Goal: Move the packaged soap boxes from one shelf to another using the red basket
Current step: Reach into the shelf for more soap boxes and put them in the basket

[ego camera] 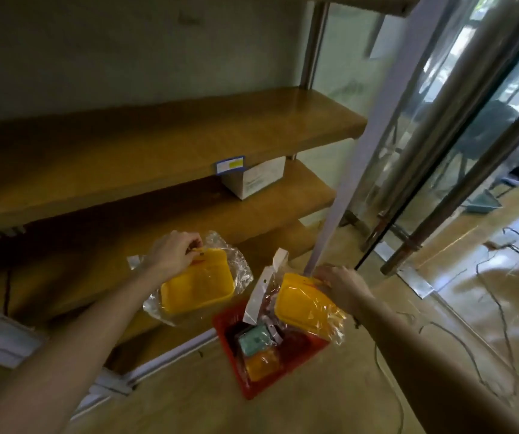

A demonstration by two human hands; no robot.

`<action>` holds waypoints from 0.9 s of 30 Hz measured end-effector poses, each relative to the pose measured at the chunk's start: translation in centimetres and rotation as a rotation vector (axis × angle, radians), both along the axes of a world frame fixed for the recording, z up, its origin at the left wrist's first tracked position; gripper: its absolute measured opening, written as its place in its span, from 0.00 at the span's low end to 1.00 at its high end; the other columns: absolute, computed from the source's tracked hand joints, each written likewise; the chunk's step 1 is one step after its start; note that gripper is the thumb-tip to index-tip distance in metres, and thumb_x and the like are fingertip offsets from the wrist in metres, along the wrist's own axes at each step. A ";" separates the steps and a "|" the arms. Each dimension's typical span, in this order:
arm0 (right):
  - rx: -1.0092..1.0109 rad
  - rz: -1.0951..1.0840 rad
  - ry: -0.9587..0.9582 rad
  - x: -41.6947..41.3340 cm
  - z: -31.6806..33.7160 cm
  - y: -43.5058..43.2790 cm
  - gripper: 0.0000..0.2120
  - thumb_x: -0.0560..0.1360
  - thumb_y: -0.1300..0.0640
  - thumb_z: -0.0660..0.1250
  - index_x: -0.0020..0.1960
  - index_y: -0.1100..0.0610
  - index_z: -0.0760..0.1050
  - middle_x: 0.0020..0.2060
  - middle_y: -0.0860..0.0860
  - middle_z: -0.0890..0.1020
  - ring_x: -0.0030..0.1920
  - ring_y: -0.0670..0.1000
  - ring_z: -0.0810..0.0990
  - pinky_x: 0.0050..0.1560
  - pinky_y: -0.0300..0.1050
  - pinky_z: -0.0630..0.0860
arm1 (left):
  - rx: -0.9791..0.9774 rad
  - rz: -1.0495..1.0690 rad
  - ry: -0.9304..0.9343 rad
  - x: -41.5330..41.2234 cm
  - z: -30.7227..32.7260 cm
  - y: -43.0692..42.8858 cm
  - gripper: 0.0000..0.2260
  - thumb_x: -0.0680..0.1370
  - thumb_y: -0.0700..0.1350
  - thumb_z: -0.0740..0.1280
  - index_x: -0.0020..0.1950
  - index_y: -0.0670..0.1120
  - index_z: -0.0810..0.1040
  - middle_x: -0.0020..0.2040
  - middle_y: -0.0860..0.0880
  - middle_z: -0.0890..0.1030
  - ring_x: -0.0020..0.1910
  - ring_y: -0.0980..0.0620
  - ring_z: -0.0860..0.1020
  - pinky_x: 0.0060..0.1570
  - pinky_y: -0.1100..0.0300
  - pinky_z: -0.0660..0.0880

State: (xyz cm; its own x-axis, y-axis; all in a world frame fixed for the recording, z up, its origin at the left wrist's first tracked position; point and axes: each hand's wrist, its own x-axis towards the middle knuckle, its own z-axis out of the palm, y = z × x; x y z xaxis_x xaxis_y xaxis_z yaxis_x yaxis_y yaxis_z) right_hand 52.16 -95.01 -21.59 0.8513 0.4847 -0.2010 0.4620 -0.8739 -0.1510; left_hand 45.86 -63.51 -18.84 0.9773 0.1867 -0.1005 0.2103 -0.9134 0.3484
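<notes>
Red basket [253,383] on the floor, below both hands, holding a teal packaged soap box [253,339] and an orange one [262,364]. Right hand [341,285], above the basket's far side: fingers clenched on the top edge of a yellow soap box in clear wrap [306,308], which hangs over the basket rim. Left hand [173,252], fingers grasping the upper edge of a second wrapped yellow soap box [197,286], held clear of the basket, before the lower wooden shelf [158,214]. Beyond the fingers, a white carton [253,180] rests on that shelf beneath the upper shelf [158,145], which bears a blue-edged label [230,165].
</notes>
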 end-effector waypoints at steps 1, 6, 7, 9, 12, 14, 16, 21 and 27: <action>-0.009 0.030 0.005 1.2 -1.3 -0.4 0.09 0.78 0.53 0.61 0.56 0.52 0.76 0.53 0.49 0.80 0.55 0.52 0.78 0.54 0.46 0.73 | 0.009 0.038 -0.002 0.2 -0.3 -0.6 0.07 0.76 0.43 0.65 0.54 0.48 0.77 0.52 0.48 0.80 0.49 0.51 0.77 0.43 0.61 0.73; 0.008 0.205 0.025 5.8 -6.0 -1.1 0.10 0.76 0.54 0.63 0.56 0.51 0.77 0.51 0.49 0.82 0.53 0.52 0.79 0.53 0.45 0.72 | 0.038 0.248 0.023 -0.2 -2.8 -3.4 0.08 0.77 0.44 0.64 0.56 0.48 0.76 0.52 0.49 0.80 0.49 0.51 0.78 0.46 0.60 0.71; 0.018 0.234 0.035 6.4 -6.8 -1.1 0.10 0.76 0.54 0.63 0.57 0.52 0.77 0.52 0.49 0.82 0.53 0.52 0.79 0.53 0.44 0.72 | 0.040 0.280 0.021 -0.3 -3.4 -3.8 0.08 0.77 0.44 0.64 0.55 0.48 0.76 0.52 0.49 0.81 0.47 0.52 0.78 0.47 0.60 0.72; 0.042 0.257 0.063 7.1 -8.3 -1.0 0.10 0.77 0.55 0.63 0.57 0.52 0.77 0.53 0.49 0.81 0.54 0.52 0.79 0.54 0.44 0.71 | 0.046 0.333 0.003 -0.7 -4.4 -4.6 0.07 0.78 0.44 0.63 0.55 0.47 0.77 0.50 0.49 0.81 0.42 0.54 0.76 0.45 0.60 0.73; 0.069 0.262 0.108 7.8 -12.3 -0.8 0.11 0.76 0.58 0.63 0.57 0.51 0.78 0.54 0.47 0.80 0.55 0.50 0.78 0.57 0.44 0.70 | 0.096 0.420 0.015 -1.0 -6.2 -5.4 0.07 0.78 0.46 0.62 0.54 0.47 0.76 0.48 0.49 0.82 0.43 0.50 0.80 0.43 0.57 0.76; 0.081 0.276 0.129 8.0 -16.4 -0.3 0.12 0.75 0.59 0.63 0.57 0.49 0.78 0.55 0.46 0.80 0.57 0.49 0.77 0.60 0.43 0.69 | 0.144 0.448 0.005 -0.8 -8.4 -5.4 0.07 0.78 0.46 0.63 0.53 0.48 0.77 0.48 0.49 0.83 0.45 0.49 0.81 0.44 0.54 0.78; 0.070 0.322 0.136 8.1 -21.0 0.3 0.13 0.75 0.58 0.63 0.58 0.49 0.78 0.57 0.46 0.80 0.60 0.49 0.76 0.65 0.43 0.65 | 0.167 0.452 -0.005 -0.6 -11.4 -5.4 0.06 0.78 0.46 0.63 0.53 0.49 0.77 0.48 0.49 0.83 0.46 0.48 0.81 0.43 0.54 0.77; 0.022 0.437 0.136 8.1 -34.2 0.8 0.14 0.77 0.59 0.61 0.60 0.50 0.77 0.58 0.47 0.79 0.62 0.49 0.73 0.70 0.42 0.57 | 0.190 0.498 -0.042 -0.5 -21.9 -6.2 0.06 0.77 0.46 0.64 0.53 0.49 0.77 0.48 0.47 0.82 0.47 0.44 0.80 0.41 0.53 0.74; -0.073 0.576 0.122 7.9 -50.5 2.4 0.14 0.77 0.58 0.60 0.60 0.52 0.76 0.61 0.50 0.77 0.69 0.52 0.66 0.73 0.47 0.51 | 0.162 0.510 -0.102 -0.8 -35.7 -7.4 0.07 0.76 0.46 0.66 0.53 0.48 0.78 0.48 0.47 0.83 0.47 0.44 0.80 0.42 0.51 0.77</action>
